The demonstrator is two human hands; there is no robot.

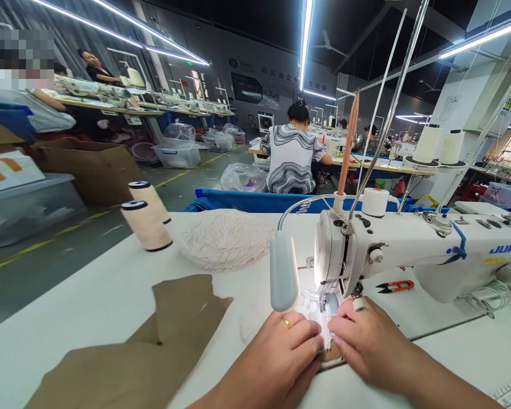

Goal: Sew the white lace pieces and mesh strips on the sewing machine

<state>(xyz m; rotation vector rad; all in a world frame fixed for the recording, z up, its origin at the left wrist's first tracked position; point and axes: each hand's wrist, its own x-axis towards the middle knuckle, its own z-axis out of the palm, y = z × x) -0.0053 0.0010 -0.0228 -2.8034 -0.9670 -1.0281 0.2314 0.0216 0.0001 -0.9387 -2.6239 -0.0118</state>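
Note:
A white lace piece [311, 307] lies under the presser foot of a white sewing machine [387, 250], lit by the machine's lamp [283, 272]. On the lace's left side is my left hand [287, 346], a ring on one finger, its fingertips closed on the lace edge. From the right, my right hand [366, 343] grips the opposite edge with thumb and fingers bunched together, close to the needle. Part of the lace is hidden beneath my fingers. Orange-handled thread snips [396, 287] rest on the machine bed beyond my right hand.
A round heap of off-white lace [227, 241] sits behind the lamp on the white table [97, 295]. Two thread cones [147, 227] stand at the left edge. Brown fabric [153, 346] lies at front left. Ahead, a person [293, 150] sits at another machine.

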